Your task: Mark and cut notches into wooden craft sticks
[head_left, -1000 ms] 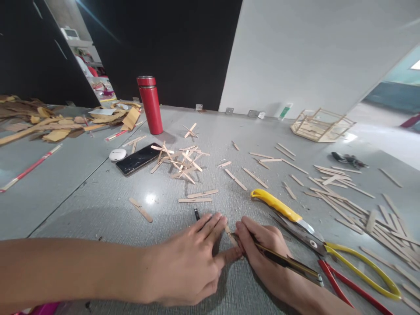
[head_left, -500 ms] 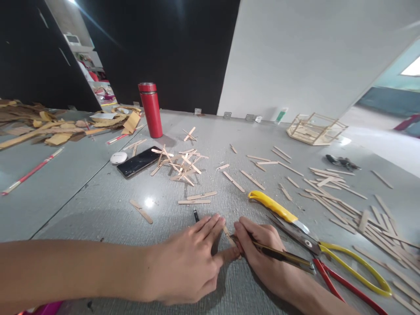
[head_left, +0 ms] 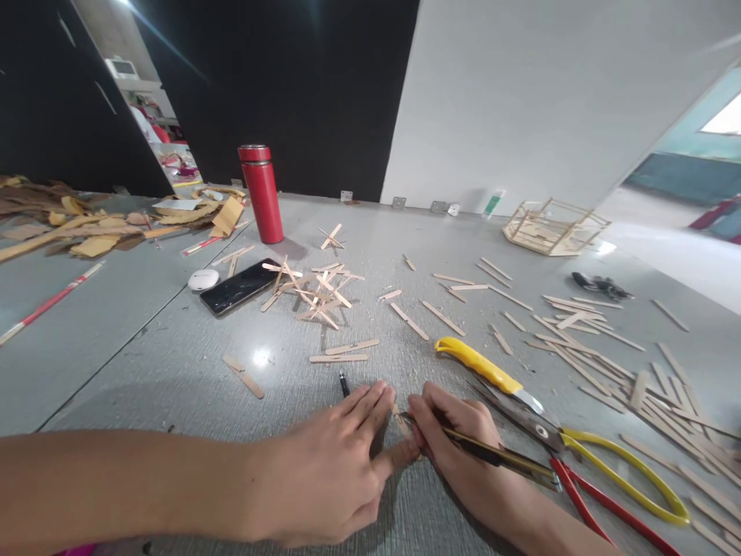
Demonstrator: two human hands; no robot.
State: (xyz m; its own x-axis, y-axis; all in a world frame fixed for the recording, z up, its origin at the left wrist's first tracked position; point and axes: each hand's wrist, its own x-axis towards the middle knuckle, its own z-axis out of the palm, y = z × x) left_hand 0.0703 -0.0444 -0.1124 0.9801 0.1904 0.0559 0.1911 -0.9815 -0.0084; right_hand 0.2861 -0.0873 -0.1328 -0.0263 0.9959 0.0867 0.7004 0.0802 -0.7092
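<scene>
A small wooden craft stick lies on the grey tabletop between my hands, partly covered by fingers. My left hand presses it down, fingertips at its far end and thumb near its close end. In my right hand is a slim box cutter, gripped like a pen with its tip against the stick. A dark pen pokes out from beneath my left fingers. Just right of my right hand rest a yellow-handled knife and a pair of shears with one yellow and one red handle.
Loose craft sticks are scattered on the right. Farther back stand a stick pile, a red flask and a stick frame. A phone and white earbud case sit left; cardboard scraps lie behind them.
The view has shifted slightly, moving the whole scene a little left. Both hands keep their hold, and the box cutter stays at the stick with only a slight movement.
</scene>
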